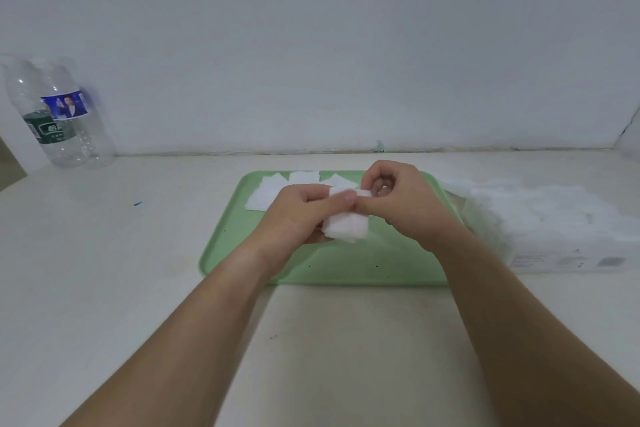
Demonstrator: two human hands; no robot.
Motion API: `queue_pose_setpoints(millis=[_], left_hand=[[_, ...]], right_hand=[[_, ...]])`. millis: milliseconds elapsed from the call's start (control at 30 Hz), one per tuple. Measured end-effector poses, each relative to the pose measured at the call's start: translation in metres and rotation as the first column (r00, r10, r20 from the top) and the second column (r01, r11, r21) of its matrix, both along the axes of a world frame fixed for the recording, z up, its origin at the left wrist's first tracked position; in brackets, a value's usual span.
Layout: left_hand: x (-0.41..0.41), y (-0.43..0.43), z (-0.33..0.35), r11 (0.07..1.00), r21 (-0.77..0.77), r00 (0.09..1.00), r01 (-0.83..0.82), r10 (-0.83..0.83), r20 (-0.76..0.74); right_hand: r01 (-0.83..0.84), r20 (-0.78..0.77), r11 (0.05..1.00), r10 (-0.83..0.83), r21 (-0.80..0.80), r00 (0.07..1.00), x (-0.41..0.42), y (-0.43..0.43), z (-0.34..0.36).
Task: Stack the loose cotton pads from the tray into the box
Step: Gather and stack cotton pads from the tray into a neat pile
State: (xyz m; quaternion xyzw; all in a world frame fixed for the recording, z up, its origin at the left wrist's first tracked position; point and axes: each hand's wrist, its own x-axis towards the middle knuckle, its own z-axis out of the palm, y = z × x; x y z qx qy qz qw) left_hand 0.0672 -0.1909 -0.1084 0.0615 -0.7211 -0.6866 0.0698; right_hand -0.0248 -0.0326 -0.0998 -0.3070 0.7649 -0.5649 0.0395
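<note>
A green tray (346, 267) lies on the table in front of me. Over its middle, my left hand (298, 215) grips a small stack of white cotton pads (346, 225), thumb on top. My right hand (401, 204) pinches the stack's upper right edge with curled fingers. Several loose cotton pads (277, 191) lie at the tray's far left end, partly hidden behind my hands. The white box (568, 260) stands just right of the tray, filled with white pads under a clear plastic wrap (540, 211).
Two clear plastic water bottles (59, 114) stand at the far left against the white wall. A small blue speck (137, 203) lies on the table left of the tray.
</note>
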Motion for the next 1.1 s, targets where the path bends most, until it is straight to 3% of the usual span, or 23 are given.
queue_pose_setpoints(millis=[167,267,367,533,933,1100], left_hand=[[-0.004,-0.006,-0.005,0.975,0.074,0.977,-0.21,0.212,-0.025],[-0.007,-0.017,-0.005,0.927,0.214,0.946,-0.308,0.321,-0.029],[-0.006,-0.023,-0.003,0.888,0.299,0.925,-0.35,0.377,-0.037],[-0.005,-0.021,-0.004,0.891,0.288,0.928,-0.351,0.372,-0.023],[-0.006,-0.018,-0.005,0.899,0.238,0.926,-0.367,0.377,0.001],[-0.005,-0.013,-0.004,0.923,0.222,0.945,-0.316,0.326,-0.011]], right_hand=[[0.296,0.11,0.952,-0.287,-0.078,0.952,-0.018,-0.003,-0.009],[0.417,0.022,0.887,-0.429,0.198,0.903,-0.037,0.001,-0.014],[0.333,-0.036,0.804,-0.363,0.493,0.931,-0.047,-0.005,-0.007],[0.252,-0.053,0.672,-0.302,0.696,0.952,-0.056,-0.023,-0.005],[0.254,0.016,0.767,-0.326,0.59,0.945,-0.033,0.002,-0.005],[0.161,0.111,0.939,-0.203,0.305,0.973,-0.015,0.017,-0.009]])
